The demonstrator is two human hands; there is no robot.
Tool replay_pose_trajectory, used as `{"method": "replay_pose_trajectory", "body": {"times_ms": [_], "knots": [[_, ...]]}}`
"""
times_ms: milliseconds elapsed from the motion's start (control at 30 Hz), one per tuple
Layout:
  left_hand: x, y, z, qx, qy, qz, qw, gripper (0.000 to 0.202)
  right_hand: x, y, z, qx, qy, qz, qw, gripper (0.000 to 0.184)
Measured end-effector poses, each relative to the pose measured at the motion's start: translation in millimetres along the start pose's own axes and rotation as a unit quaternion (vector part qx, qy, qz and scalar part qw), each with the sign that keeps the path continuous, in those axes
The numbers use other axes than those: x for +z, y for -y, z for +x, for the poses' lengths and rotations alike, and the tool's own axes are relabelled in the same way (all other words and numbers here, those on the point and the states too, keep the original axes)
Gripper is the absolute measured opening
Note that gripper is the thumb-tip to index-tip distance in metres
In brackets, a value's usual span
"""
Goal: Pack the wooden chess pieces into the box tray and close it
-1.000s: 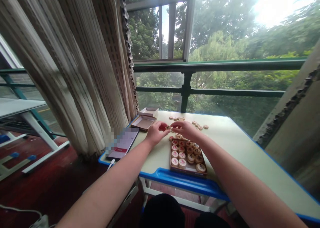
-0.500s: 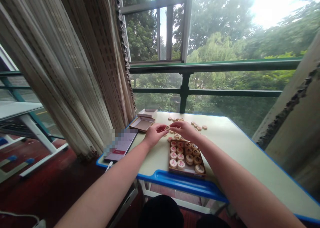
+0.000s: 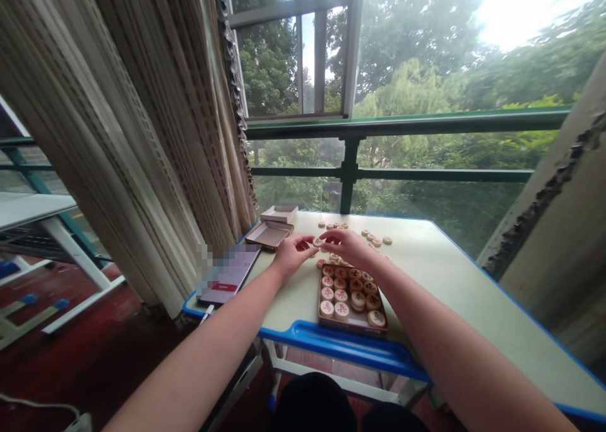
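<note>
A round wooden xiangqi piece [image 3: 318, 242] with a dark character is held up between my two hands above the table. My left hand [image 3: 290, 255] grips its left edge with curled fingers and thumb. The fingertips of my right hand [image 3: 349, 246] pinch it from the right. Just nearer to me lies a shallow open box [image 3: 362, 324] holding rows of xiangqi pieces, red-marked ones [image 3: 341, 309] on its left and dark-marked ones [image 3: 376, 318] on its right. Several loose pieces [image 3: 334, 258] lie behind the box, partly hidden by my right hand.
More loose pieces [image 3: 374, 239] are scattered toward the table's far side. Two empty box parts, a brown tray [image 3: 269, 235] and a white one [image 3: 279, 214], stand at the back left. A tablet-like device [image 3: 231, 274] with a cable lies at the left edge of the table [image 3: 445, 274].
Both hands stay almost in place around the piece, which seems turned slightly so that more of its face shows. The view has shifted a little.
</note>
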State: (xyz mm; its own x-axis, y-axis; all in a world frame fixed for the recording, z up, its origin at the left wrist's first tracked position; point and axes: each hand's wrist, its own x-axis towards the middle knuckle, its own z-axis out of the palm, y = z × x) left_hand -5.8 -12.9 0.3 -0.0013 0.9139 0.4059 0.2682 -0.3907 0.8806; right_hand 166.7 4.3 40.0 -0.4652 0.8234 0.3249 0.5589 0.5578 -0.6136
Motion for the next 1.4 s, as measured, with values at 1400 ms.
{"method": "replay_pose_trajectory", "body": {"times_ms": [1400], "knots": [[-0.7, -14.6, -7.5, 0.101, 0.018, 0.04, 0.994, 0.026, -22.1, 12.8, -12.8, -0.003, 0.028, 0.067, 0.997, 0.027]]}}
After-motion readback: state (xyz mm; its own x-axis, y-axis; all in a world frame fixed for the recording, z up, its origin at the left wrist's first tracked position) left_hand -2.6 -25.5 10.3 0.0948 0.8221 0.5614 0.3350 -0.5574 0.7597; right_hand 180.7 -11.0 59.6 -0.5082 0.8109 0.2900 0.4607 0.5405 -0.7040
